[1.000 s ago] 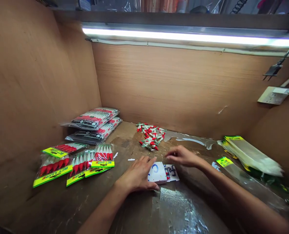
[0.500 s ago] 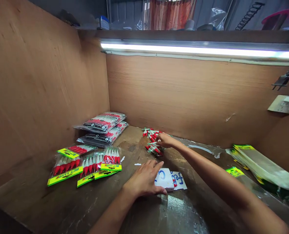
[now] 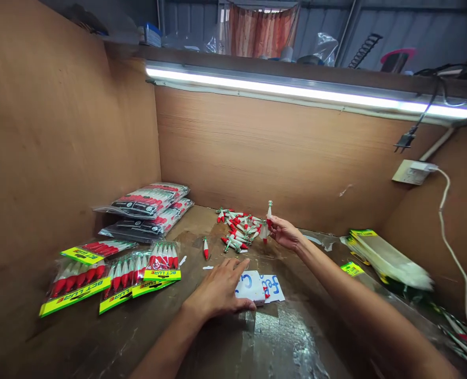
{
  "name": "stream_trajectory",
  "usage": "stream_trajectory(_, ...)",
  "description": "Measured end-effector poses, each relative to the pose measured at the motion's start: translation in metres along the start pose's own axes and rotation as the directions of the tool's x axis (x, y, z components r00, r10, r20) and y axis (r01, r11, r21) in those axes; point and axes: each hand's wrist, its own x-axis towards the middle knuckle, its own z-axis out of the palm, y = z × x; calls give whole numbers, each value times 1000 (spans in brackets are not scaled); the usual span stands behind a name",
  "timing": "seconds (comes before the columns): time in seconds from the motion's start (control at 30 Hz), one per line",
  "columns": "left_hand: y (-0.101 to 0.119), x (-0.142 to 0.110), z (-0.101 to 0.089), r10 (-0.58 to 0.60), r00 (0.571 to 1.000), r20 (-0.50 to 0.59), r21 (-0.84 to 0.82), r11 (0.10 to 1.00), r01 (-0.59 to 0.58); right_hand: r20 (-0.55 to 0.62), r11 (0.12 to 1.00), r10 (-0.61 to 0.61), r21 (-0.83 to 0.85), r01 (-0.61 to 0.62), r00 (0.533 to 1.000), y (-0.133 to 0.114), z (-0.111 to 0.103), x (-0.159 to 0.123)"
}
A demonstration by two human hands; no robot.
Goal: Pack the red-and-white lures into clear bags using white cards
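Fingers (image 3: pixel 276 221) of the right hand (image 3: pixel 287 234) clamp a lure (image 3: pixel 270 211) nearly upright, red end down

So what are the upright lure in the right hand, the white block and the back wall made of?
Upright lure: perhaps plastic, from its smooth white body, though tiny. White block: possibly card or foam; matte, lettered faces leave it open. Back wall: likely plywood, dull, with fine grain.

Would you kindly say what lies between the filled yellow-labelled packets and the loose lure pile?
A single lure and a white scrap, in the head view.
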Motion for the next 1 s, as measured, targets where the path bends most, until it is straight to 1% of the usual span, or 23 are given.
stream_trajectory(0.1, 1, 8, -1, -44, 993, -107, -32, 999, 41, 3, 990, 51, 128, -51, 999, 2, -13, -24)
stream_trajectory(0.17, 1, 13, -2, -85, 978, -193, -55, 996, 76, 24, 978, 68, 195, -71, 997, 4, -10, -39)
stream_trajectory(0.23, 0, 18, 0, -118, 958, -260, -79, 992, 100, 55, 965, 73, 247, -84, 996, 6, 2, -51)
stream_trajectory(0.3, 0, 21, 2, -134, 943, -304, -117, 988, 103, 96, 952, 70, 290, -96, 993, 6, 21, -60)
stream_trajectory(0.43, 4, 22, 6, -119, 927, -357, -223, 974, 39, 207, 915, 66, 377, -142, 976, 2, 66, -73)
stream_trajectory(0.53, 10, 20, 3, -107, 916, -388, -276, 961, -5, 250, 900, 65, 403, -165, 966, 0, 91, -78)
stream_trajectory(0.63, 17, 17, -3, -104, 917, -386, -334, 942, -34, 206, 926, 26, 364, -101, 978, 1, 102, -78)
stream_trajectory(0.7, 20, 17, -7, -109, 915, -389, -377, 925, -50, 160, 942, 1, 332, -54, 987, 4, 104, -77)
stream_trajectory(0.77, 22, 17, -9, -119, 918, -379, -399, 916, -46, 118, 951, 4, 308, -41, 993, 7, 103, -75)
stream_trajectory(0.8, 22, 17, -10, -138, 921, -364, -381, 925, -12, 96, 952, 15, 302, -44, 995, 8, 101, -75)
stream_trajectory(0.83, 20, 18, -11, -171, 922, -347, -339, 940, 47, 71, 953, 31, 300, -51, 997, 9, 98, -75)
stream_trajectory(0.9, 15, 18, -14, -265, 908, -324, -217, 955, 201, 31, 946, 86, 312, -92, 996, 11, 90, -76)
stream_trajectory(0.97, 6, 17, -16, -349, 879, -326, -107, 937, 333, 47, 919, 161, 357, -167, 986, 12, 78, -81)
stream_trajectory(1.0, 1, 16, -17, -375, 867, -328, -71, 925, 373, 79, 898, 193, 387, -209, 978, 13, 71, -84)
